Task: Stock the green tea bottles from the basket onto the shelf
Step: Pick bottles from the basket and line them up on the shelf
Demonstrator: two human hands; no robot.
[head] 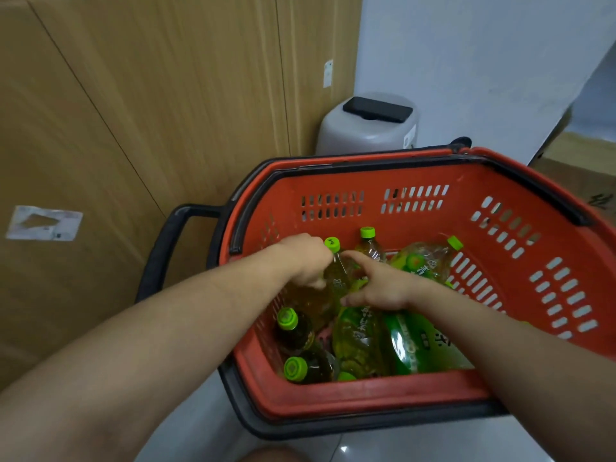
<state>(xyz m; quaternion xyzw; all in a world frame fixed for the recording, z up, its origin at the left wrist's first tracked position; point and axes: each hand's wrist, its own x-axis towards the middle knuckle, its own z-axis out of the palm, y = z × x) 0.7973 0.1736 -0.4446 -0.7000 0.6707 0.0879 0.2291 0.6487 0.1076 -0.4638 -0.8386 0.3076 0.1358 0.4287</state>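
Note:
A red plastic basket [393, 393] with black rim and handles sits on the floor below me. Several green tea bottles with bright green caps lie and stand inside it. My left hand [301, 260] is closed around the upper body of one upright bottle [336, 273] near the basket's left wall. My right hand [380, 286] reaches in beside it, fingers spread, its fingertips touching the same bottle. Two capped bottles [293, 328] stand at the near left corner. Labelled bottles [363, 341] lie on their sides under my right wrist. No shelf is in view.
A wooden panel wall [133, 128] rises on the left. A grey bin with a black lid [370, 125] stands behind the basket in the corner. A cardboard box [580, 175] is at the far right. The floor is pale and glossy.

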